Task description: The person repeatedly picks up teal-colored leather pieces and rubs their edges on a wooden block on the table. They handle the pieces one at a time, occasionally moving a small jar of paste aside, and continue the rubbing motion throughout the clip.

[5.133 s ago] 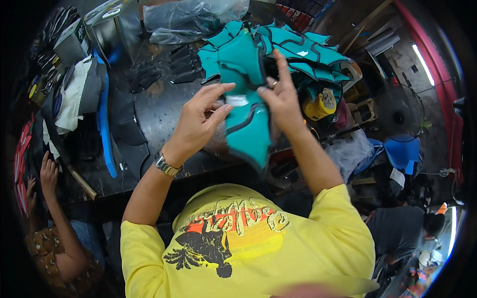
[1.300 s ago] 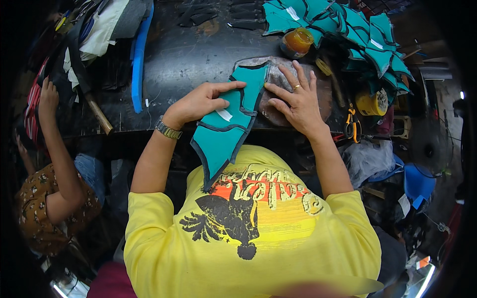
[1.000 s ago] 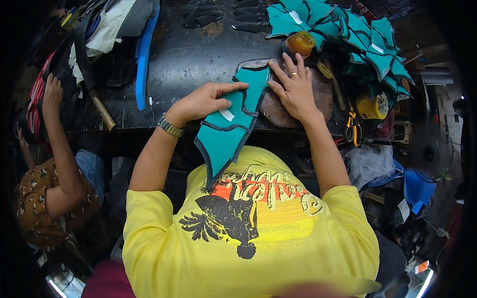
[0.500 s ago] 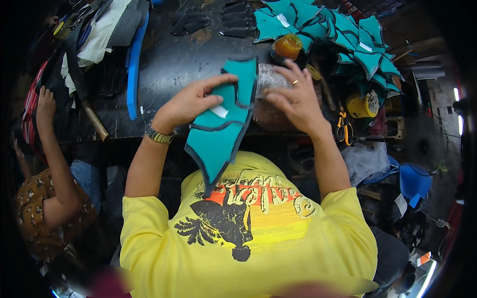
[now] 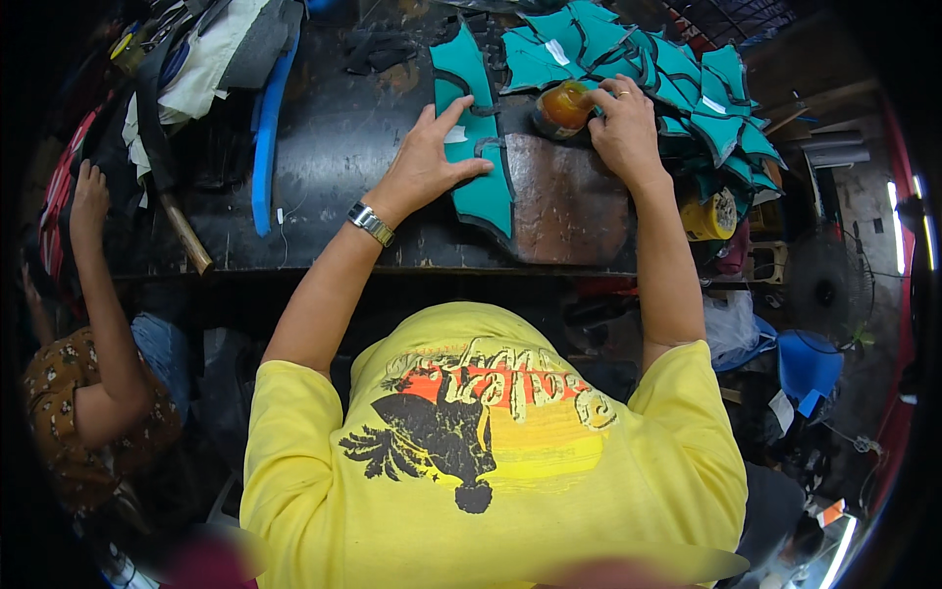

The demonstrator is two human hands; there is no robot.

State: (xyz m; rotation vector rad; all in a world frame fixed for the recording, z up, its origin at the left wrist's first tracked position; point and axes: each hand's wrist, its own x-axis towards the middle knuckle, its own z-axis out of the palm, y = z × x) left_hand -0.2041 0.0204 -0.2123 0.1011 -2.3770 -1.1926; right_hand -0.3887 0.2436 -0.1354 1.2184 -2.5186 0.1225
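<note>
A teal fabric piece [image 5: 481, 128] with dark edging, dark curved strips and a small white label lies on the black worktable at its front edge. My left hand [image 5: 422, 157] rests on it, thumb and forefinger spread apart and pressing its surface. At the right, my right hand [image 5: 625, 128] has its fingers curled together at the rim of a glass jar [image 5: 561, 110] of amber, glue-like stuff. Whatever those fingers pinch is hidden by the hand. Between piece and right forearm shows a brown patch [image 5: 569, 201] of the tabletop.
Similar teal pieces [image 5: 721, 123] are heaped at the back right, beside a yellow tub [image 5: 708, 214]. A blue strip [image 5: 265, 147], a wooden handle [image 5: 186, 234] and dark and white sheets lie at the left. Another person's hand [image 5: 90, 201] is at the far left.
The teal piece has gone from tilted over the table edge to lying on the table, farther forward. My right hand has moved up and right to the jar, its fingers closing.
</note>
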